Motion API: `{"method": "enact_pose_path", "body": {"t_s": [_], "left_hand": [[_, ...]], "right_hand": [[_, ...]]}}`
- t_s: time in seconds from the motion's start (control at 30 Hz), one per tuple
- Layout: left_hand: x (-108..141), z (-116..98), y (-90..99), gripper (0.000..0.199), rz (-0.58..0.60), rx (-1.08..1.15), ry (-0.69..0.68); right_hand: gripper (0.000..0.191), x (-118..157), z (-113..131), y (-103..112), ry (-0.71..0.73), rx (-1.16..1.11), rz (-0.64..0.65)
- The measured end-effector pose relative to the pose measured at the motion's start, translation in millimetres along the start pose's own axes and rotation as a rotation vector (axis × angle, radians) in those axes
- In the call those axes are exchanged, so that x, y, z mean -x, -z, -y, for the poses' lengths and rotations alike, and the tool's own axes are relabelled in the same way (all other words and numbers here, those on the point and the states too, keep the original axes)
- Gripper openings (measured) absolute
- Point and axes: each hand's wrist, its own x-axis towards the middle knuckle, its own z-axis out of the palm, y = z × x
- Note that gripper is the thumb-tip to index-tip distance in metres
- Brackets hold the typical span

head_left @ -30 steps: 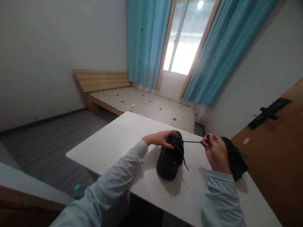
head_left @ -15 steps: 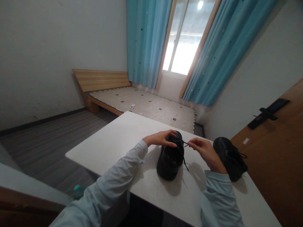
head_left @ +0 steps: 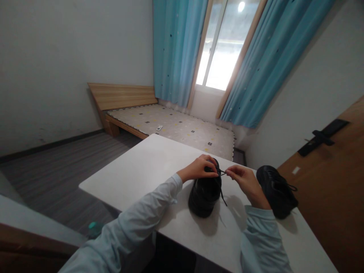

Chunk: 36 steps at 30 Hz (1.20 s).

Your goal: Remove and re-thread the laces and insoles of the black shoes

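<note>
A black lace-up shoe (head_left: 203, 197) stands on the white table in front of me, its heel towards me. My right hand (head_left: 243, 182), just right of the shoe, pinches a black shoelace (head_left: 222, 172) and holds it out taut. Over the front of the shoe lies my left hand (head_left: 200, 168), its fingers curled at the laces by the tongue. Its thumb and fingertips close on the lacing, though the exact grip is partly hidden. Another lace end hangs down the shoe's right side.
A second black shoe (head_left: 275, 191) sits at the table's right edge, near my right forearm. Beyond the white table (head_left: 127, 170) is a bed (head_left: 182, 123) with a small white object (head_left: 159, 128) on it. A wooden door (head_left: 321, 182) stands at the right.
My left hand has shifted slightly right across the shoe, and its fingers have closed in on the laces. My right hand keeps its pinch almost in place.
</note>
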Motion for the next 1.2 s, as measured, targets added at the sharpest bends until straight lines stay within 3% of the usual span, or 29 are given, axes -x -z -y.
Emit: {"method": "enact_pose_path", "body": {"t_s": [0.43, 0.73, 1.2], "left_hand": [[-0.5, 3.2, -4.7, 0.014, -0.026, -0.032, -0.004], [-1.1, 2.9, -7.1, 0.013, 0.033, -0.042, -0.016], [-1.2, -1.3, -12.8, 0.011, 0.003, -0.076, 0.036]], "right_hand": [[0.038, 0.2, 2.7, -13.6, 0.004, 0.015, 0.090], [0.031, 0.2, -0.5, -15.1, 0.011, -0.054, 0.076], [0.031, 0.3, 4.1, -15.8, 0.042, -0.012, 0.039]]}}
